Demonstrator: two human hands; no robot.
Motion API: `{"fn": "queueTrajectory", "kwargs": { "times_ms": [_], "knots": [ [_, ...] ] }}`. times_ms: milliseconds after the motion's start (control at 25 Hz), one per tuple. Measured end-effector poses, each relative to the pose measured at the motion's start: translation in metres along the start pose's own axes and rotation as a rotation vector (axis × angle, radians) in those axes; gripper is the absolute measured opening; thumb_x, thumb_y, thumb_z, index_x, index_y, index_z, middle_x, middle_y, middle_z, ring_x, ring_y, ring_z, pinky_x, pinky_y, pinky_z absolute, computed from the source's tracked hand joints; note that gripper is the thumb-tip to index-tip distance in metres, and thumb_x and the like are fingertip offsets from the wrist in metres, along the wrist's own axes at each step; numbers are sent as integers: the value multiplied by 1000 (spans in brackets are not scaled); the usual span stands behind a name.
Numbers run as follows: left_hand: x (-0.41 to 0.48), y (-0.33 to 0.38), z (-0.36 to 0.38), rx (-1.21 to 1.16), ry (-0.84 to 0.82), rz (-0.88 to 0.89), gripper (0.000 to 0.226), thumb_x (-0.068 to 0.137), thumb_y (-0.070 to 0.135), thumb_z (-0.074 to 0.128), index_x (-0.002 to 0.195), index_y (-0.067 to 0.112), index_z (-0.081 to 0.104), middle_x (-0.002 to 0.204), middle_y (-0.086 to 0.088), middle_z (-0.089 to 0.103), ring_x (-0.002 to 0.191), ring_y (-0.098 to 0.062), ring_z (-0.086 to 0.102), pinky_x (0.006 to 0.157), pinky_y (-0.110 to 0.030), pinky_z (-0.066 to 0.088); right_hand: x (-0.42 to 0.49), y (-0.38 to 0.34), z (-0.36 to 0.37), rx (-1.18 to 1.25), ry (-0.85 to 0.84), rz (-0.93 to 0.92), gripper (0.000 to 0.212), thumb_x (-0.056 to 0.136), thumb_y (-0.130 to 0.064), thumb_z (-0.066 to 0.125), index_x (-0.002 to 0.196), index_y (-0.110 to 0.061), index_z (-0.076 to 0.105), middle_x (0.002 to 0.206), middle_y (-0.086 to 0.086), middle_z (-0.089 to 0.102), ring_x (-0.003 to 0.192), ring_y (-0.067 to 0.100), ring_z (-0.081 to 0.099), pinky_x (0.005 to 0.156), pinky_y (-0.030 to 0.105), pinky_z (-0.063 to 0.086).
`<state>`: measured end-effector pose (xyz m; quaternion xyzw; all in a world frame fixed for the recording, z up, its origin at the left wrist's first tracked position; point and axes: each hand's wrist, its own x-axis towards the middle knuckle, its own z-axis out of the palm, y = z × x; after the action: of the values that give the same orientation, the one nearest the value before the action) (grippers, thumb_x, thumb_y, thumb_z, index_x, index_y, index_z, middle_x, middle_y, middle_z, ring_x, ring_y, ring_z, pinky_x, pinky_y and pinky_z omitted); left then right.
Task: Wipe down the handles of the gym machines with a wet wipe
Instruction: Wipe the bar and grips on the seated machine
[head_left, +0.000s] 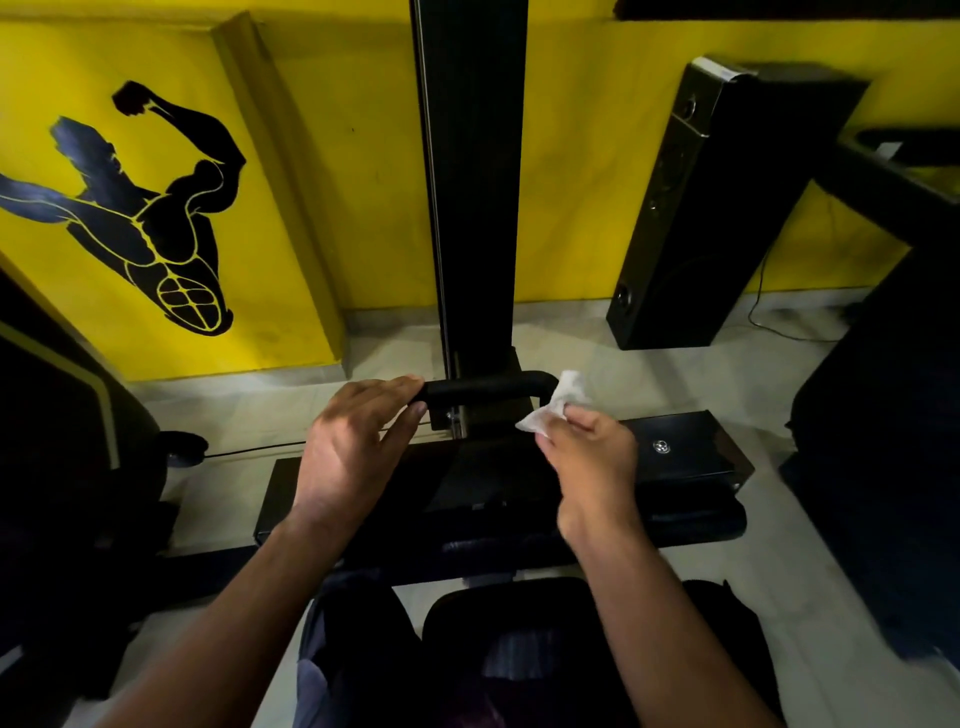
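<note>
Two grips: left grip (353, 441) unclenched, fingers touching padded black handle (488, 387); right grip (592, 462) pinches crumpled wipe (556, 405).

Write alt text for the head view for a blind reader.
A right hand pinches a white wet wipe at the right end of a black machine handle, while the left hand touches its left end. Behind are a yellow wall with a bodybuilder mural and a tower speaker.
</note>
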<state>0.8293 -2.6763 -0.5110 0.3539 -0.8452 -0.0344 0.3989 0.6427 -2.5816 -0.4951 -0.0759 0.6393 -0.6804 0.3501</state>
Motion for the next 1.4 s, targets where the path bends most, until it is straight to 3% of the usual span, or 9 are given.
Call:
{"fn": "queueTrajectory", "kwargs": {
  "times_ms": [120, 320, 600, 760, 1160, 1320, 1400],
  "knots": [
    [3, 0, 0, -2, -8, 5, 28, 91, 24, 64, 113, 9, 72, 111, -6, 73, 98, -22, 67, 79, -35, 57, -20, -6, 23, 484, -33, 294, 24, 91, 4, 63, 115, 3, 64, 110, 16, 68, 97, 25, 71, 86, 31, 59],
    [2, -2, -4, 2, -59, 6, 29, 92, 25, 63, 116, 10, 71, 114, -4, 72, 102, -21, 65, 82, -35, 57, -26, -14, 46, 812, 86, 400, 12, 92, 5, 59, 103, -1, 60, 115, 20, 62, 102, 25, 65, 99, 39, 53],
    [4, -4, -2, -25, -13, -1, 26, 90, 21, 65, 112, 10, 73, 111, -3, 73, 99, -21, 67, 79, -36, 58, -34, -2, 53, 625, -28, 327, 18, 94, 4, 56, 107, -4, 66, 112, 13, 67, 97, 20, 69, 90, 30, 57],
    [4, -4, -2, -18, -28, 26, 25, 90, 19, 68, 112, 9, 73, 111, -3, 74, 98, -21, 67, 77, -35, 58, -42, 8, 64, 544, -71, 309, 18, 92, 6, 58, 101, -5, 69, 103, 9, 70, 92, 17, 70, 82, 25, 58],
    [6, -9, -4, -69, -40, 33, 27, 91, 21, 65, 113, 8, 73, 112, -3, 73, 101, -21, 66, 80, -36, 57, -51, 18, 85, 444, -159, 305, 16, 91, 5, 60, 80, -2, 68, 75, 8, 72, 73, 13, 71, 81, 25, 58],
    [3, -11, -6, -58, -30, 12, 26, 90, 17, 64, 112, 8, 73, 111, -3, 74, 101, -19, 66, 80, -35, 57, -59, 27, 83, 274, -297, 169, 13, 90, 5, 61, 79, 1, 68, 84, 13, 71, 81, 23, 70, 80, 29, 59],
    [2, -11, -6, -64, -20, 12, 26, 89, 17, 66, 111, 7, 74, 110, -3, 74, 101, -20, 66, 81, -36, 57, -58, 17, 67, -18, -277, -39, 11, 87, -1, 65, 84, -7, 74, 82, -1, 74, 80, 14, 71, 77, 27, 60]
  ]
}}
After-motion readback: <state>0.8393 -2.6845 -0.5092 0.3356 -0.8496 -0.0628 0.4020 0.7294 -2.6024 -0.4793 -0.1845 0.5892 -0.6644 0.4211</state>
